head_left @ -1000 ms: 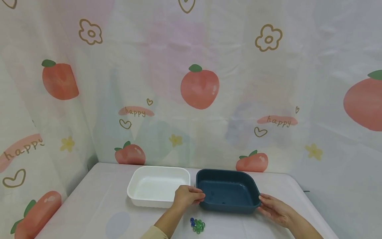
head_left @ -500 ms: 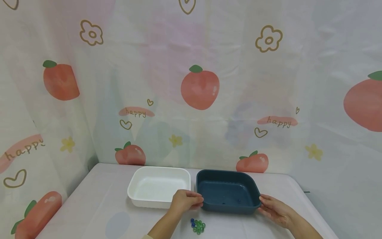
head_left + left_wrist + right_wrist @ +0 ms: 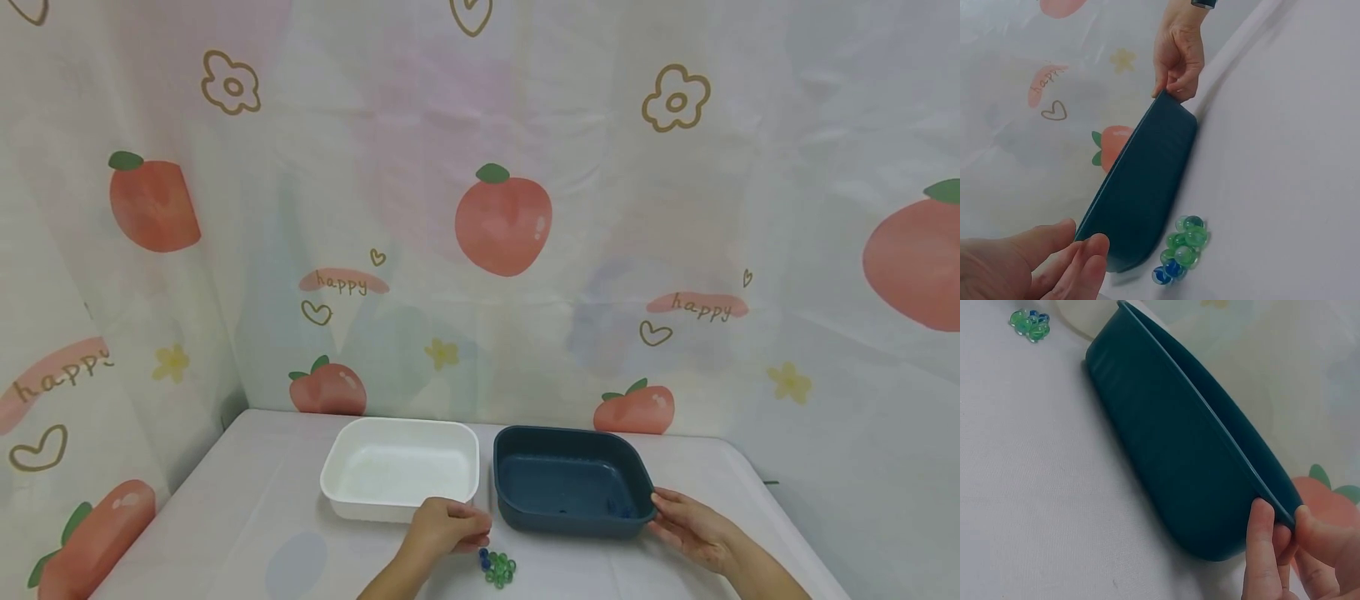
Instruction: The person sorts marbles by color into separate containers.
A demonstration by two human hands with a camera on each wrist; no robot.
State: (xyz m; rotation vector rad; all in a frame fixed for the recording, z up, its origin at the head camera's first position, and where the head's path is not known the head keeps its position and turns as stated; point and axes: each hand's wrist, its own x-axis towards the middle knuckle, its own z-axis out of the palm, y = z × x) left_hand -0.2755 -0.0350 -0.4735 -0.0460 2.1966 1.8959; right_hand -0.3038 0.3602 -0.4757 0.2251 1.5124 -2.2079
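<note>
A dark blue plastic basin (image 3: pixel 573 523) stands on the table. My right hand (image 3: pixel 697 531) pinches its right rim between thumb and fingers, seen closely in the right wrist view. Blue marbles (image 3: pixel 621 505) show dimly inside, near its right end. My left hand (image 3: pixel 450 527) hovers in front of the gap between the basin and a white basin (image 3: pixel 397 508), fingers loosely bent and thumb apart, nothing visible between them. Just beyond its fingertips lies a cluster of green marbles (image 3: pixel 500 570) with a couple of blue marbles (image 3: pixel 483 559) at its left edge.
The white basin stands left of the blue one, a narrow gap between them. Both sit towards the back of a white-covered table (image 3: pixel 247 492). Behind hangs a printed curtain (image 3: pixel 517 350) with peaches and flowers.
My left hand has drawn back from the blue basin's left rim, leftward and nearer to me, beside the marble cluster. A small blue shape inside that basin has shifted right. The right hand stays put.
</note>
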